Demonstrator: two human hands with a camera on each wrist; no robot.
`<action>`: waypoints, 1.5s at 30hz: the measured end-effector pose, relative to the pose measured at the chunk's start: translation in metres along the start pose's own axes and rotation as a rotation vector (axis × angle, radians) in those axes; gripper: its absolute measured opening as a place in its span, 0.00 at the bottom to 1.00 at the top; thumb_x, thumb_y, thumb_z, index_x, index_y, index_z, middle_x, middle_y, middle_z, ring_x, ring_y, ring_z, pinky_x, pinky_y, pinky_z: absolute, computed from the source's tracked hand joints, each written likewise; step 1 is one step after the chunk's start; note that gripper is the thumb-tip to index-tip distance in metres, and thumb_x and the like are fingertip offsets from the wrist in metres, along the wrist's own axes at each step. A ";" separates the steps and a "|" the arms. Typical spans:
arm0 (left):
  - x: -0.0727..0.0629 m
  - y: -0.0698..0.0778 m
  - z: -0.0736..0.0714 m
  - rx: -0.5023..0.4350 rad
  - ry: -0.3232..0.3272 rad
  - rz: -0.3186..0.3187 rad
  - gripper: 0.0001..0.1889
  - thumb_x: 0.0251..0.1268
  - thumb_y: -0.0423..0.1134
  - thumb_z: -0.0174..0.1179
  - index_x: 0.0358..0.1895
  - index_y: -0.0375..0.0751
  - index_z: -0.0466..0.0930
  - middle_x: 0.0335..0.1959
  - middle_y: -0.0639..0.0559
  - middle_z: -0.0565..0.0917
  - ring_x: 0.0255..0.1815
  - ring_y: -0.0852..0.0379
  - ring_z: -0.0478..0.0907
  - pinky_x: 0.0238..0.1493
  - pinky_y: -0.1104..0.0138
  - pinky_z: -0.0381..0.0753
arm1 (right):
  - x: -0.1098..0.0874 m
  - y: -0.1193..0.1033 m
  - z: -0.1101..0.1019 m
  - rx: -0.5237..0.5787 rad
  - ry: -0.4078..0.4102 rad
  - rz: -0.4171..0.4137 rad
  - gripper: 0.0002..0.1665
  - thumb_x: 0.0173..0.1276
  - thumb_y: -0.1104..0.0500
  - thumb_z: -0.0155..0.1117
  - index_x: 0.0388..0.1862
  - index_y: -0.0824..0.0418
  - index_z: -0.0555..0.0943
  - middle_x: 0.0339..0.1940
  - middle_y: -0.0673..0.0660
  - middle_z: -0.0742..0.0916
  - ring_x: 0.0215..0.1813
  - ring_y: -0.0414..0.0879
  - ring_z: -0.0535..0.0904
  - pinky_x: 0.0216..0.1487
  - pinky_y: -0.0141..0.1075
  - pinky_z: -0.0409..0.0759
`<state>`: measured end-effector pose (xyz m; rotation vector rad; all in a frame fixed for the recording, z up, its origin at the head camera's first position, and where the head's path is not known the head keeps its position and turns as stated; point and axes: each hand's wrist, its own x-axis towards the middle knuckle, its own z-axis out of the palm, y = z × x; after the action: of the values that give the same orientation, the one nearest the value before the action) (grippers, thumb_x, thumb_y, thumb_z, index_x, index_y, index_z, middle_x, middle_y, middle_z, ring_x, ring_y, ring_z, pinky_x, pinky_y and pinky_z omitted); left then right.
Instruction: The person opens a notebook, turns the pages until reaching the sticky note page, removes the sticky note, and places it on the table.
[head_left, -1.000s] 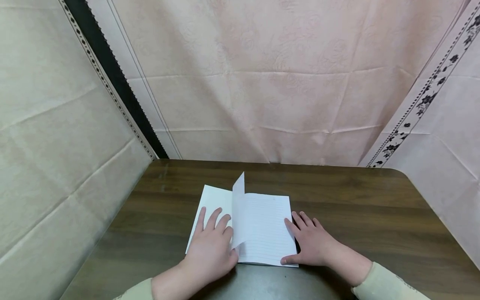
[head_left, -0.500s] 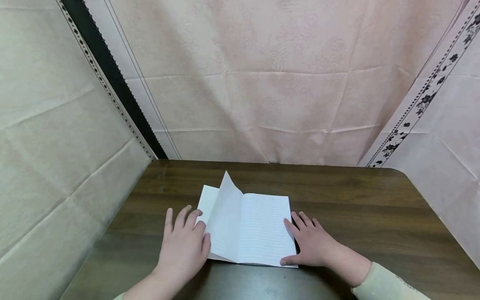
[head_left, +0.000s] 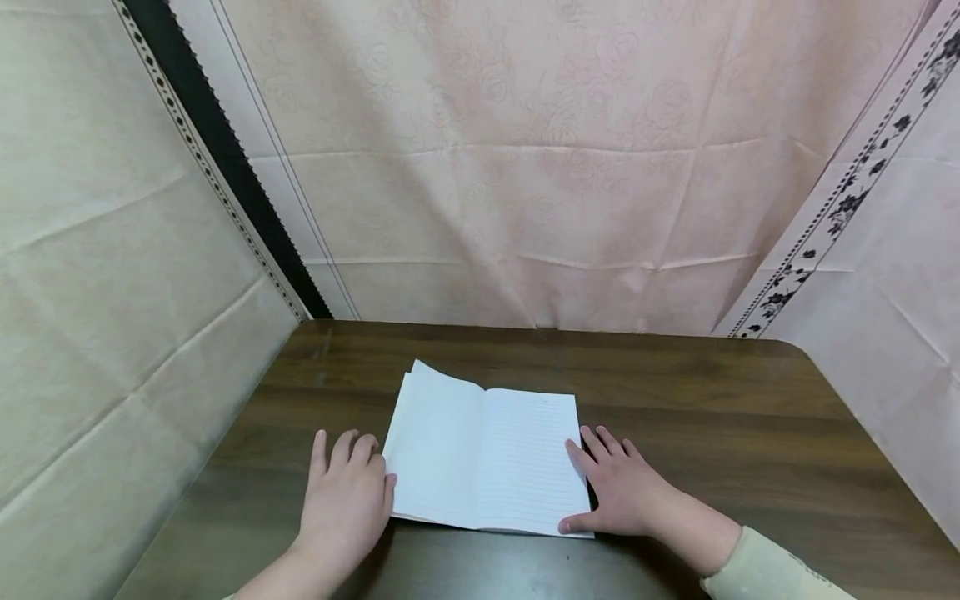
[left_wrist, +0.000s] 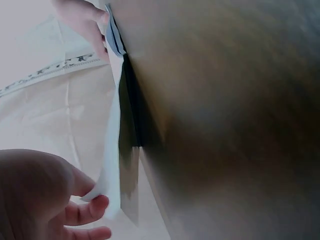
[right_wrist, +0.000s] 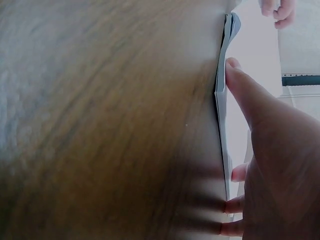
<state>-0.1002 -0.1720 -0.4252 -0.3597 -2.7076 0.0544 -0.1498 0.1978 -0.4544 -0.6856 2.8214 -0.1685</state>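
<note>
An open notebook (head_left: pixel 528 467) lies on the table, its ruled right page facing up. Its left page (head_left: pixel 438 450) looks blank and lifts a little at the far left corner. My left hand (head_left: pixel 345 504) is at the left edge; in the left wrist view the thumb and forefinger of that hand (left_wrist: pixel 37 192) pinch the edge of the page. On the right, my right hand (head_left: pixel 626 492) rests with spread fingers along the notebook's edge. The right wrist view shows this hand's thumb (right_wrist: pixel 245 90) lying on the page near the lower edge.
A brown wood-grain table (head_left: pixel 675 383) spreads around the notebook. Pale patterned cloth (head_left: pixel 495 208) hangs behind it, with more cloth at the left (head_left: pixel 135 317) and right (head_left: pixel 892 333) sides. A dark strip (head_left: pixel 240 167) shows at the back left.
My left hand has moved left, and the page that stood upright at the middle has turned over onto the left side. The right hand stays at the right edge.
</note>
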 end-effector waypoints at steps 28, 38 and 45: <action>0.004 -0.002 0.016 0.190 -0.255 0.033 0.17 0.50 0.50 0.73 0.30 0.39 0.82 0.42 0.42 0.80 0.54 0.37 0.72 0.67 0.37 0.56 | 0.000 0.000 0.001 -0.013 -0.001 0.000 0.73 0.45 0.10 0.50 0.79 0.56 0.60 0.78 0.66 0.60 0.78 0.66 0.53 0.68 0.66 0.59; 0.019 0.016 0.017 0.020 -0.304 0.051 0.21 0.58 0.55 0.68 0.40 0.39 0.80 0.41 0.42 0.80 0.52 0.37 0.75 0.61 0.40 0.68 | -0.001 0.001 0.003 -0.016 0.019 0.001 0.72 0.45 0.11 0.50 0.79 0.56 0.60 0.78 0.66 0.60 0.78 0.66 0.53 0.68 0.66 0.58; 0.035 0.044 0.020 -0.117 -0.401 0.108 0.35 0.64 0.63 0.59 0.64 0.40 0.75 0.64 0.39 0.75 0.67 0.36 0.69 0.66 0.42 0.64 | 0.000 0.001 0.002 -0.011 0.010 0.003 0.72 0.45 0.11 0.50 0.79 0.56 0.59 0.79 0.66 0.60 0.78 0.65 0.52 0.68 0.66 0.58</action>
<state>-0.1286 -0.1205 -0.4342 -0.5843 -3.0923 -0.0025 -0.1493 0.1985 -0.4561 -0.6853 2.8350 -0.1564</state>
